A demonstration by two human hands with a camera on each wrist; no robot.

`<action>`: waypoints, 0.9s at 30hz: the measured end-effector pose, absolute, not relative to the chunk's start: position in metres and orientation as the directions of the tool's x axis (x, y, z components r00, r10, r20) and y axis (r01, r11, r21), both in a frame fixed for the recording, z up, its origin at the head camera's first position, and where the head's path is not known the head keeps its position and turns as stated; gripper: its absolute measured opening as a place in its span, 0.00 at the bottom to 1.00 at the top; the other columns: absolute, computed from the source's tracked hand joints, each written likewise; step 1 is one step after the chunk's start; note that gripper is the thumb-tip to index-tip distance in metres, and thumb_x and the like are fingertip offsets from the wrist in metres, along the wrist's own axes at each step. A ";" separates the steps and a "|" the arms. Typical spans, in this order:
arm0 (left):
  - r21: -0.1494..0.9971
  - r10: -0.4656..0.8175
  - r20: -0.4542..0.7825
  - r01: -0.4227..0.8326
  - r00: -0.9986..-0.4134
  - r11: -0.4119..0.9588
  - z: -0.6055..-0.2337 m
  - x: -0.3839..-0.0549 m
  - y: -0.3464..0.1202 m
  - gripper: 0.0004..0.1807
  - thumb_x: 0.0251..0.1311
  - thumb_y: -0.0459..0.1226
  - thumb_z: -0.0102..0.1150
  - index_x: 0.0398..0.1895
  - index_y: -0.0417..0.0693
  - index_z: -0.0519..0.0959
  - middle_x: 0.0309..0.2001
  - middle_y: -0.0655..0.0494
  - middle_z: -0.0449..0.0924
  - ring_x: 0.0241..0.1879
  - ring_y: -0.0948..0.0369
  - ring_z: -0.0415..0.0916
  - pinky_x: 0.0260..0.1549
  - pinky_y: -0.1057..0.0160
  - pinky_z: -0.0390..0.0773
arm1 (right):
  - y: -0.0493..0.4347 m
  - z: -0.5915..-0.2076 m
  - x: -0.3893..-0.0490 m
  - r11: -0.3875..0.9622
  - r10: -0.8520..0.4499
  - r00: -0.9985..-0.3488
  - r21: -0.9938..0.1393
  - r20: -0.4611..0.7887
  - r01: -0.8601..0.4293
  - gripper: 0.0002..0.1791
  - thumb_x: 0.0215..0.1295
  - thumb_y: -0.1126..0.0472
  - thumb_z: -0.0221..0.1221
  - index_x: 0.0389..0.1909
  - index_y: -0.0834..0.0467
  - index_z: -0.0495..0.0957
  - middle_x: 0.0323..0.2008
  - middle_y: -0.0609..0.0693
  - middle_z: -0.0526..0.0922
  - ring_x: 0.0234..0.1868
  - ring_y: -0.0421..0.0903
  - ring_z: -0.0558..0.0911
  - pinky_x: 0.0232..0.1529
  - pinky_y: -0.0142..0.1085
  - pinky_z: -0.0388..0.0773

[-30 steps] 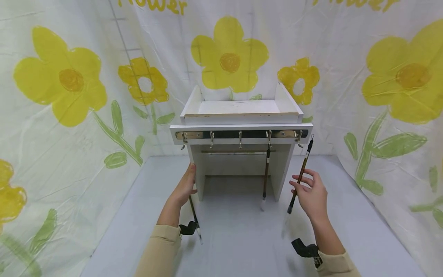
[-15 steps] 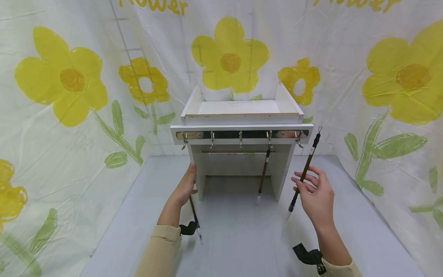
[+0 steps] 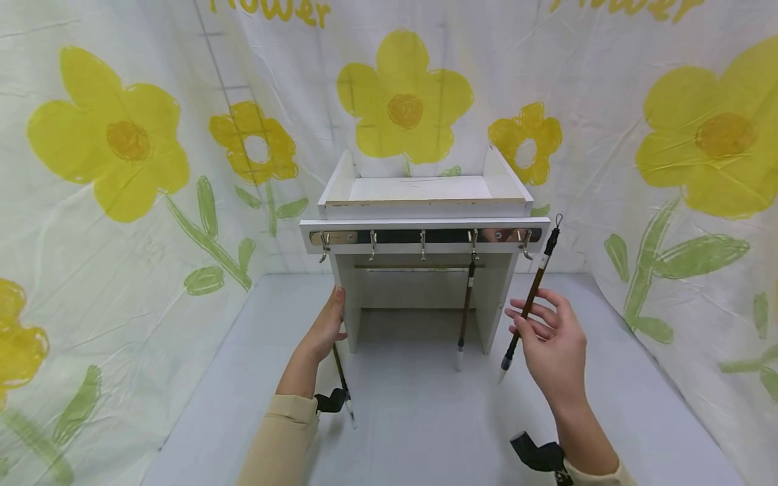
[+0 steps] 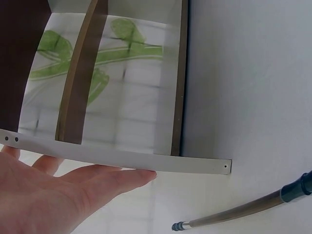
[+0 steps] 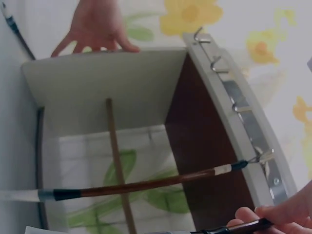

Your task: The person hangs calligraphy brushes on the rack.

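Thumb and fingertips of my right hand (image 3: 558, 344) pinch the brown shaft of a calligraphy brush (image 3: 535, 287). It slants beside the right end of the hook rail (image 3: 395, 236), loop up and pale tip down. A second calligraphy brush (image 3: 467, 304) hangs by its loop from the second hook from the right; in the right wrist view this hanging brush (image 5: 146, 185) crosses the shelf's opening. My left hand (image 3: 322, 331) rests against the left side panel (image 3: 348, 297) of the white shelf (image 3: 419, 210), straight fingers along the panel in the left wrist view (image 4: 87, 190).
Another brush (image 3: 342, 378) lies on the white table (image 3: 413, 418) by my left wrist, partly hidden behind the hand. Several metal hooks, such as the middle hook (image 3: 422, 244), stick out from the rail. A curtain (image 3: 146, 256) with yellow flowers surrounds the table.
My right hand has moved the brush right and up, then slightly back left. The hanging brush swung left and back. My left hand stays at the panel.
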State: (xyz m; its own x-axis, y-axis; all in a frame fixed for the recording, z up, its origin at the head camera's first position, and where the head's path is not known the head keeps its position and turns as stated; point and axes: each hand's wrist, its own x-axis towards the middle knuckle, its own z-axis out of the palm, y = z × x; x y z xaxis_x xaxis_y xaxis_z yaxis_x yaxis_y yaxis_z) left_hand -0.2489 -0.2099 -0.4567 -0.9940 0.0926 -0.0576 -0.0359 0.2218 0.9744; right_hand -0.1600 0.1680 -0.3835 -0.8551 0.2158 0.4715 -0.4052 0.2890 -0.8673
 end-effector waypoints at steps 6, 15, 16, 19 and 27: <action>0.975 0.100 -0.055 -0.032 -0.994 0.220 -0.457 -0.249 -0.210 0.44 0.71 0.69 0.19 0.82 0.61 0.29 0.82 0.43 0.28 0.75 0.26 0.39 0.60 0.25 0.64 | 0.157 -0.383 -0.156 0.297 0.168 -0.841 -0.840 0.515 -0.455 0.29 0.64 0.78 0.62 0.65 0.61 0.69 0.49 0.61 0.86 0.43 0.36 0.89 0.41 0.26 0.84; 0.975 0.101 -0.038 -0.015 -0.994 0.223 -0.458 -0.250 -0.210 0.46 0.70 0.71 0.19 0.82 0.60 0.29 0.82 0.40 0.28 0.74 0.25 0.40 0.59 0.23 0.63 | 0.138 -0.385 -0.154 0.277 0.073 -0.846 -0.825 0.529 -0.492 0.29 0.63 0.79 0.62 0.64 0.60 0.70 0.49 0.59 0.87 0.45 0.48 0.89 0.42 0.27 0.84; 0.974 0.099 -0.039 -0.016 -0.994 0.224 -0.458 -0.250 -0.210 0.46 0.69 0.71 0.19 0.82 0.60 0.29 0.81 0.40 0.28 0.74 0.24 0.40 0.59 0.23 0.64 | 0.136 -0.385 -0.154 0.275 0.065 -0.848 -0.826 0.527 -0.492 0.29 0.63 0.79 0.62 0.64 0.60 0.70 0.49 0.58 0.87 0.45 0.48 0.89 0.43 0.27 0.84; 0.974 0.099 -0.040 -0.017 -0.994 0.226 -0.456 -0.250 -0.210 0.45 0.70 0.70 0.18 0.82 0.61 0.29 0.82 0.40 0.29 0.74 0.25 0.41 0.59 0.24 0.64 | 0.130 -0.385 -0.154 0.261 0.044 -0.854 -0.831 0.518 -0.491 0.30 0.63 0.79 0.62 0.64 0.59 0.70 0.48 0.57 0.87 0.45 0.51 0.89 0.43 0.28 0.84; 0.977 0.099 -0.064 -0.042 -0.993 0.207 -0.455 -0.250 -0.212 0.42 0.72 0.69 0.19 0.82 0.64 0.30 0.82 0.44 0.29 0.75 0.27 0.40 0.61 0.25 0.63 | 0.116 -0.391 -0.153 0.227 -0.025 -0.856 -0.831 0.516 -0.507 0.29 0.63 0.77 0.63 0.64 0.62 0.69 0.48 0.55 0.87 0.44 0.53 0.89 0.42 0.29 0.85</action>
State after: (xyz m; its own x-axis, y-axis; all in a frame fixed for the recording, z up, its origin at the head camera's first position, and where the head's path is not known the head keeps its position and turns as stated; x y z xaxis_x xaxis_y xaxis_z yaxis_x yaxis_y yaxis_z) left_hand -0.2499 -0.2118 -0.4547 -0.9930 0.0995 -0.0640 -0.0422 0.2067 0.9775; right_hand -0.1532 0.1164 -0.3914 -0.8564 -0.0251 0.5157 -0.5072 0.2274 -0.8313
